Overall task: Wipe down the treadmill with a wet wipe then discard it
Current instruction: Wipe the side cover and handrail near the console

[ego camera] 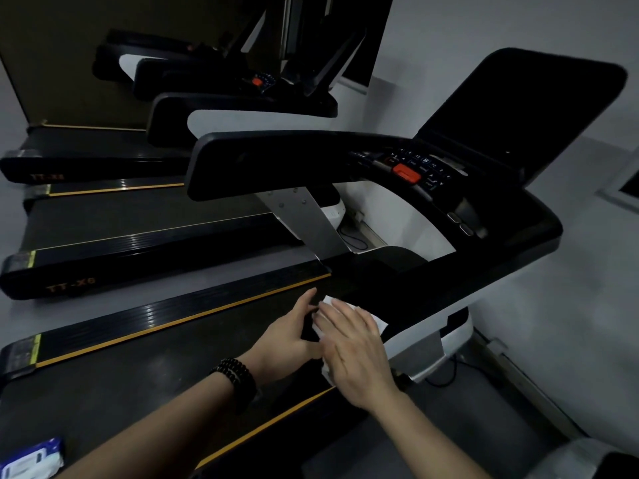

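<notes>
The black treadmill [491,271] fills the right half of the head view, with a dark screen, a red stop button and a long right handrail. A white wet wipe [375,319] lies against the lower end of that handrail. My right hand [356,354] lies flat over the wipe, fingers spread, pressing it to the rail. My left hand [288,335], with a dark bead bracelet at the wrist, grips the rail's end beside the wipe, fingers touching its left edge. Much of the wipe is hidden under my right hand.
A blue and white pack of wipes [33,459] lies on the treadmill belt [138,385] at the bottom left. Two more treadmills [103,243] stand in a row to the left. A grey wall [570,305] and floor cables run along the right.
</notes>
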Available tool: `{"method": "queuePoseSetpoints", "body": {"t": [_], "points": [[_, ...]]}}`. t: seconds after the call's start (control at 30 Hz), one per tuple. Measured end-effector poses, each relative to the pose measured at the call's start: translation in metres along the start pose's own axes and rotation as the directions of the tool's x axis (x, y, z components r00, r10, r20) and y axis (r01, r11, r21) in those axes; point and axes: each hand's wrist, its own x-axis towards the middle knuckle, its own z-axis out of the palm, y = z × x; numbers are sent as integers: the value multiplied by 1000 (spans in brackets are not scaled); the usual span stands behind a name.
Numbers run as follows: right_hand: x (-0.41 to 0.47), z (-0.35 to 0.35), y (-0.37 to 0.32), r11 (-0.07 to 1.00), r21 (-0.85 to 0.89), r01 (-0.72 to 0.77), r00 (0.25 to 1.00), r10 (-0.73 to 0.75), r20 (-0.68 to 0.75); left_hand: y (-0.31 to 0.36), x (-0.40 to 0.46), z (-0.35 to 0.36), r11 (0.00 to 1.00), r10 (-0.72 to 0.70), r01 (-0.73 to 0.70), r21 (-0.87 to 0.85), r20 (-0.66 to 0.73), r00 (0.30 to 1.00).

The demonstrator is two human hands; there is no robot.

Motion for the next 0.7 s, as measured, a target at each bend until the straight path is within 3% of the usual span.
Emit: {"method": "queuePoseSetpoints", "body": {"t": [0.1, 0.37, 0.5, 0.7], "points": [[5, -10, 23, 997, -71, -17, 999, 20, 49, 0, 2, 1, 1000, 0, 1, 24, -7, 1000], [17, -33, 125, 938, -81, -337, 939, 341, 42, 13, 10, 11, 966, 19, -1, 257, -66, 998], [20, -27, 139, 901, 9, -434, 899, 433, -63, 15, 15, 12, 949, 13, 10, 315, -70, 997], [23, 0, 59, 953, 83, -293, 941, 303, -152, 16, 15, 11, 941, 12, 22, 338, -100, 995]]}}
